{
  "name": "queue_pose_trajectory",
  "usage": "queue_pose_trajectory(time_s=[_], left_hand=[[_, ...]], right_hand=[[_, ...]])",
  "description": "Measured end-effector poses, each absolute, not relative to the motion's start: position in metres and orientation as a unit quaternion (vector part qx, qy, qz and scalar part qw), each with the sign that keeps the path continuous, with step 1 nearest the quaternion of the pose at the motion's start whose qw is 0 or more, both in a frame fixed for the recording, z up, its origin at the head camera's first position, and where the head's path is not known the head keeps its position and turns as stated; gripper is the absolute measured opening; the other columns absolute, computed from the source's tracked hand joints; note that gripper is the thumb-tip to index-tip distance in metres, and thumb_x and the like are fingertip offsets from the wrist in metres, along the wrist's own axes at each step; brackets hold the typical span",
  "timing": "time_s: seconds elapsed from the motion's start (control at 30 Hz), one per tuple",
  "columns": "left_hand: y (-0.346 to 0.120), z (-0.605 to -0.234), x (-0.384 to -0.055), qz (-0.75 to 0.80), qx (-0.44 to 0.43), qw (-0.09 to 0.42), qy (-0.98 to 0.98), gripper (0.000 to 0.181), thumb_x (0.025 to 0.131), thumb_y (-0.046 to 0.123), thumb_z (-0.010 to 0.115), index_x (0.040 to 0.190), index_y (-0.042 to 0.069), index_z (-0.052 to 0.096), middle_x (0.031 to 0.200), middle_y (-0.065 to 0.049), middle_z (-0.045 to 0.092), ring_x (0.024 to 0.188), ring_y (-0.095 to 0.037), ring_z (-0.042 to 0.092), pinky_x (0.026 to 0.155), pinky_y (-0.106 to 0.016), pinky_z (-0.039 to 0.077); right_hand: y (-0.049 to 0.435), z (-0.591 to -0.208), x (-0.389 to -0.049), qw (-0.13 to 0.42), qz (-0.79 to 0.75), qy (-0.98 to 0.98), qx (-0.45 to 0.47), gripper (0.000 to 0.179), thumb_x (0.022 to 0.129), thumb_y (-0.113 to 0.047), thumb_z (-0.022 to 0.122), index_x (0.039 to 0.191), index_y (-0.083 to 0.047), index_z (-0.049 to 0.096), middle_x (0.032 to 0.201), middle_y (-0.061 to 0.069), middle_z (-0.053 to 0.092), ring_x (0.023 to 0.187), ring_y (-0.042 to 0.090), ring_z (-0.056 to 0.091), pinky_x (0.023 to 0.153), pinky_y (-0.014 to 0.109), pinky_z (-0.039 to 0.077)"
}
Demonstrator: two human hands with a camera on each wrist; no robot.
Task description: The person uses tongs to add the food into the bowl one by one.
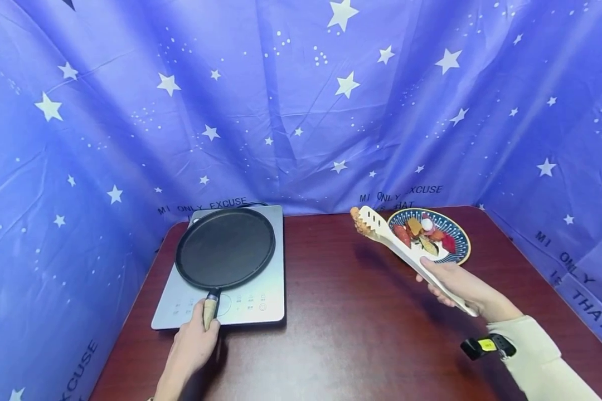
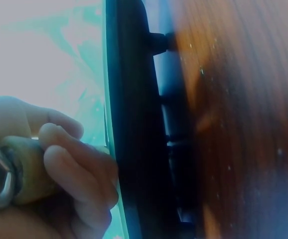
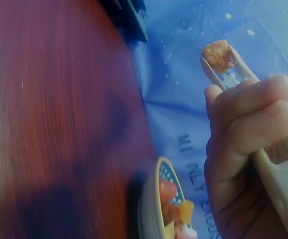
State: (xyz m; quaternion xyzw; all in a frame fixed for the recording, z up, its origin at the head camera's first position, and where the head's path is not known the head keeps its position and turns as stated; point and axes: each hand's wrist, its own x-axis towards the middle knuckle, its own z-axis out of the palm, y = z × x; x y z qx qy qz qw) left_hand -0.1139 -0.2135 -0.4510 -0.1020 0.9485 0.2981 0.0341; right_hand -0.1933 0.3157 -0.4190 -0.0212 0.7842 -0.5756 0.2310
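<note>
My left hand (image 1: 193, 341) grips the wooden handle (image 1: 210, 313) of a flat black frying pan (image 1: 226, 248), which sits on a silver induction cooktop (image 1: 273, 295). In the left wrist view, fingers (image 2: 79, 174) curl round that handle near its metal hanging ring (image 2: 7, 186). Cream-coloured tongs (image 1: 406, 253) are held in my right hand (image 1: 454, 281) above the table's right side. Their tips pinch a brown, crumbly-looking piece of food (image 3: 217, 56), raised in the air left of a patterned bowl (image 1: 464, 245). The pan's cooking surface shows no food.
The blue-rimmed bowl holds several food pieces, among them a red one (image 1: 402, 235) and an orange-brown one (image 1: 413, 225). A reddish-brown table (image 1: 331, 312) lies under everything. Blue star-printed curtains (image 1: 301, 100) enclose it at the back and sides.
</note>
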Motion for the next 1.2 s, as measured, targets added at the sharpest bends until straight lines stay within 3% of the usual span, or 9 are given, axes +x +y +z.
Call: queue_pose_trajectory(time_s=[0.83, 1.2], left_hand=[[-0.210, -0.448, -0.115, 0.307, -0.113, 0.016, 0.945, 0.056, 0.089, 0.022, 0.048, 0.141, 0.008, 0.034, 0.080, -0.016, 0.059, 0.067, -0.028, 0.053, 0.056, -0.043, 0.041], [-0.209, -0.449, -0.114, 0.301, -0.114, 0.006, 0.947, 0.059, 0.089, 0.022, 0.049, 0.143, 0.005, 0.033, 0.094, -0.026, 0.061, 0.073, -0.032, 0.057, 0.063, -0.050, 0.044]], right_hand=[[0.253, -0.426, -0.208, 0.258, -0.581, 0.769, -0.073, 0.058, 0.098, -0.048, 0.040, 0.099, 0.008, 0.057, 0.059, 0.003, 0.051, 0.040, 0.009, 0.047, 0.036, 0.021, 0.037], [0.223, -0.427, -0.218, 0.265, -0.579, 0.765, -0.095, 0.058, 0.098, -0.048, 0.039, 0.097, 0.007, 0.059, 0.058, 0.003, 0.050, 0.039, 0.010, 0.046, 0.036, 0.021, 0.036]])
